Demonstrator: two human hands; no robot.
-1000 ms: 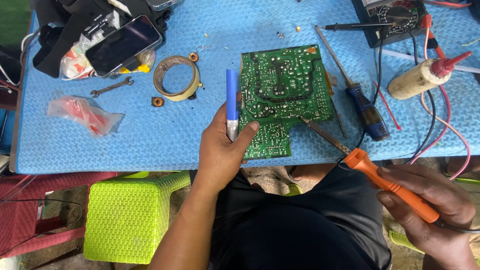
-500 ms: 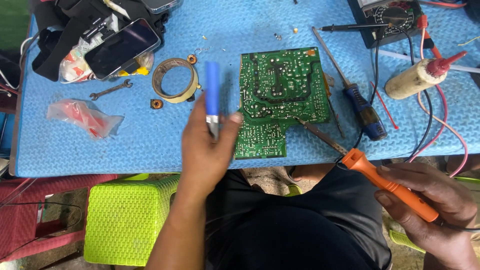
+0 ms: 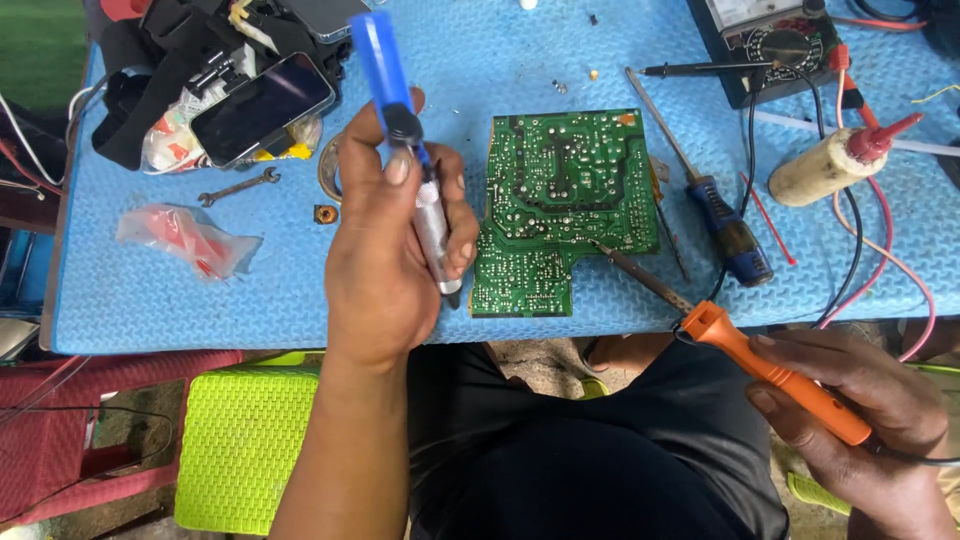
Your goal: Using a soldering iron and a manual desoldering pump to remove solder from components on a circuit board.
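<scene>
Blue desoldering pump (image 3: 405,140) in left hand (image 3: 385,250), orange soldering iron (image 3: 770,370) in right hand (image 3: 870,430)

Left hand (image 3: 385,240): raised above the near edge of the blue mat (image 3: 150,300), back of hand toward the camera, forearm running down to the lower frame edge. Fingers curled closed; thumb (image 3: 397,165) extended upward, pressing on the gripped tool.

Right hand (image 3: 860,420): below and clear of the mat's near edge, at its right end. Fingers wrapped closed in a pen-style grip, wrist toward the lower right.
</scene>
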